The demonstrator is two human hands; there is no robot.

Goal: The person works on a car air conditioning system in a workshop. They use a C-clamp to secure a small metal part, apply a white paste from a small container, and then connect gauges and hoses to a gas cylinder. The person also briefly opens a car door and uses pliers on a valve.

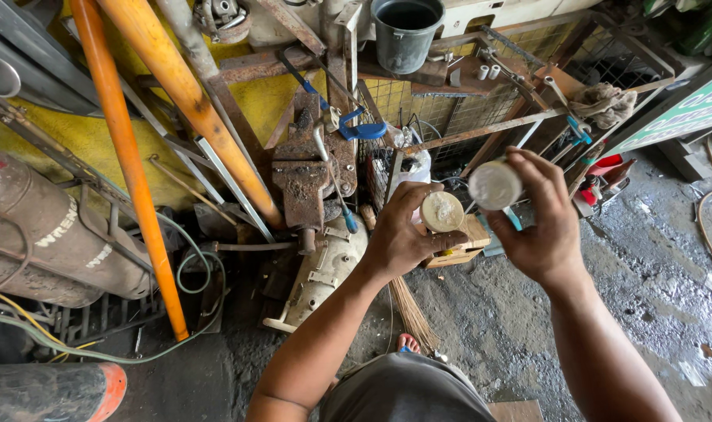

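At the far left lies a rusty grey gas cylinder [51,234], with two long orange-painted pipes [129,164] leaning across the yellow wall beside it. Right of these stands a heavily rusted iron bench vise [305,176] on the floor clutter, with a dark grey plastic bucket [405,33] on the frame above. Next, the left hand [399,234] is curled around a small round tin of pale, cream-coloured paste [442,212], fingers wrapped about its side, the open mouth turned up toward the camera. Just beside it, close but apart, the right hand [539,227] pinches a round silvery-white lid [494,185] between thumb and fingertips, held slightly higher than the tin. Judged from this arrangement, the container is already opened: lid and tin are separated, one in each hand, above the dark concrete floor [653,297]. The paste surface appears uneven; no tool or finger is in it at this moment.
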